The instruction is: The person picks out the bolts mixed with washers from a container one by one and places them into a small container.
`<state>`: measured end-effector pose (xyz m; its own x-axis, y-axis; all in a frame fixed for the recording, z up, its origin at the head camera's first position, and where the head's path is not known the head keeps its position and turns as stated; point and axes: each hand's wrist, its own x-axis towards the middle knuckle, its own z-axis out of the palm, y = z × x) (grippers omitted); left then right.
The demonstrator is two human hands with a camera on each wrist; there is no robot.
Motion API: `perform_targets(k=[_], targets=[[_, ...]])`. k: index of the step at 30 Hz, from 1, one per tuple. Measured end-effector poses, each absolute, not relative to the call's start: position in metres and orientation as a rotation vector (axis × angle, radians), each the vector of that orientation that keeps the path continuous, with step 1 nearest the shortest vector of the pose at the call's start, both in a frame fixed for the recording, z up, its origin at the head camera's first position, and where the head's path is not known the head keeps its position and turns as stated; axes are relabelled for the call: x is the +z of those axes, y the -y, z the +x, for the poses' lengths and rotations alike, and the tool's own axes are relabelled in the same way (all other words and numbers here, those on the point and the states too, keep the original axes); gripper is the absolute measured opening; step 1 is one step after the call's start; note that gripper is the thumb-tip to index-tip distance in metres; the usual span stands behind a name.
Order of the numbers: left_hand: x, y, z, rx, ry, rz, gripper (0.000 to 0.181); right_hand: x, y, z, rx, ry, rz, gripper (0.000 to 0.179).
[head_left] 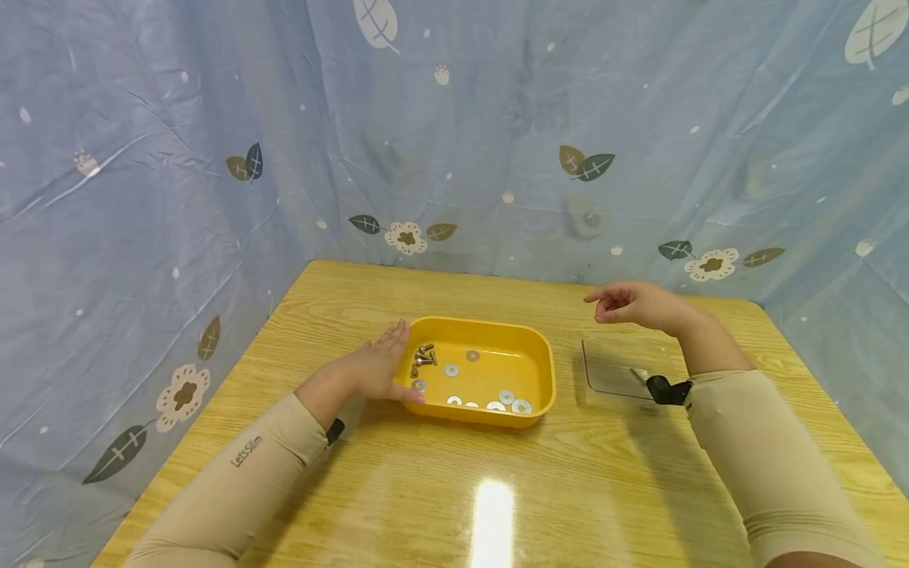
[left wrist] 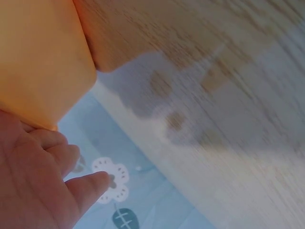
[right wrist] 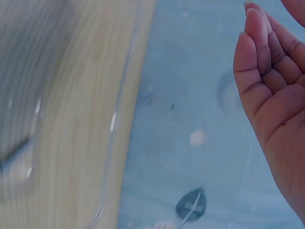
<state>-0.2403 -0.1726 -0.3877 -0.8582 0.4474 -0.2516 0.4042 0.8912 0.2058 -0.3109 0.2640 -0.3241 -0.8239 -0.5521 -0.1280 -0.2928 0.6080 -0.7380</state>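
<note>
A yellow tray (head_left: 490,420) stands mid-table, with several silver bolts (head_left: 424,359) at its left end and several flat washers (head_left: 451,370) about its floor. My left hand (head_left: 372,369) rests on the tray's left end, fingers along the rim and thumb over the near corner. In the left wrist view its fingers touch the tray's outer wall (left wrist: 43,57). Above the far side of a clear plastic box (head_left: 592,379) hovers my right hand (head_left: 639,305), fingers loosely bent, with nothing visible in them. A small metal piece (head_left: 639,374) shows inside the box, partly hidden by the wrist camera.
The wood-grain table (head_left: 426,489) carries both containers, the clear box to the right of the tray. A blue patterned curtain (head_left: 483,142) hangs behind the table and along its sides. Glare (head_left: 492,521) lies on the near tabletop.
</note>
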Motion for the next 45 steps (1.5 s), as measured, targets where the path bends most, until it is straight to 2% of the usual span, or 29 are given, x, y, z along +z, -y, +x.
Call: perform_targets(k=[11,28,45], targets=[[-0.388,0.173,-0.242,0.208,-2.763,0.655,0.129,-0.312,-0.209,-0.327,-1.011,-2.478,-0.807,0.032],[-0.390,0.172,-0.241,0.200,-2.756,0.660,0.125,-0.313,-0.142,-0.332,-1.148,-2.353,-0.887,0.035],[-0.389,0.172,-0.240,0.206,-2.759,0.632,0.123,-0.334,-0.088,-0.332,-1.120,-2.240,-0.998,0.032]])
